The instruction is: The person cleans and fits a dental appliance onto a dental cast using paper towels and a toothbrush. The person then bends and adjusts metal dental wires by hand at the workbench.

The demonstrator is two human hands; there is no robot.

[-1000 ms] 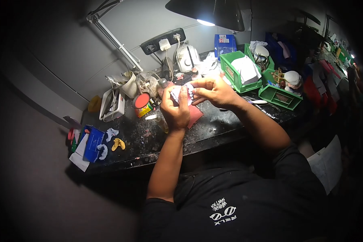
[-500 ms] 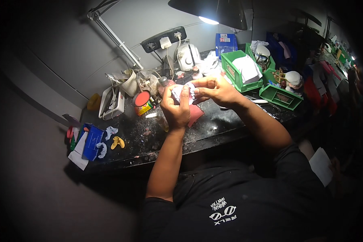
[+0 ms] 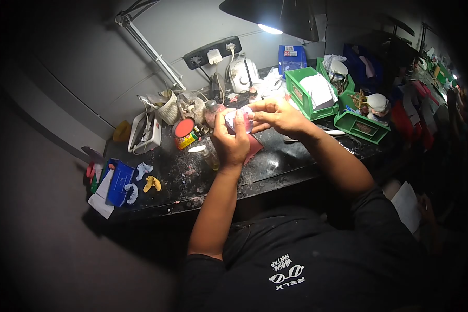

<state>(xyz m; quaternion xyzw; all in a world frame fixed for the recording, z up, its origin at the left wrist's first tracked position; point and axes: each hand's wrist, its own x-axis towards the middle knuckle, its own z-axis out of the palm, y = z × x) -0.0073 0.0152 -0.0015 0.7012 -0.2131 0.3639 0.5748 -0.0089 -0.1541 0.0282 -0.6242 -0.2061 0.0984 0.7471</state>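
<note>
Under the lamp, my left hand (image 3: 231, 144) is closed around a whitish dental model (image 3: 230, 120), thumb pressed over its top. A smooth pink part (image 3: 248, 125) shows at the model's right side. My right hand (image 3: 282, 118) pinches at that side with thumb and fingertips; the exact contact is partly hidden. A pink sheet (image 3: 254, 147) lies on the bench just below the hands. Left of them stands an open tin (image 3: 184, 128) with a red top surface, and close by is a bottle with a grey cap (image 3: 211, 105).
Green bins (image 3: 313, 96) with papers and dental casts stand at the right. A blue tray (image 3: 120, 182), a yellow piece (image 3: 152, 183) and arch-shaped pieces lie at the left. A lamp (image 3: 275, 15) hangs overhead. A power strip (image 3: 212, 52) is on the wall. Another person's hand (image 3: 426, 210) is at far right.
The dental model has turned in my hands: its row of teeth faced up at the right side before, and a smooth pink part shows there now. Both hands stay in nearly the same place.
</note>
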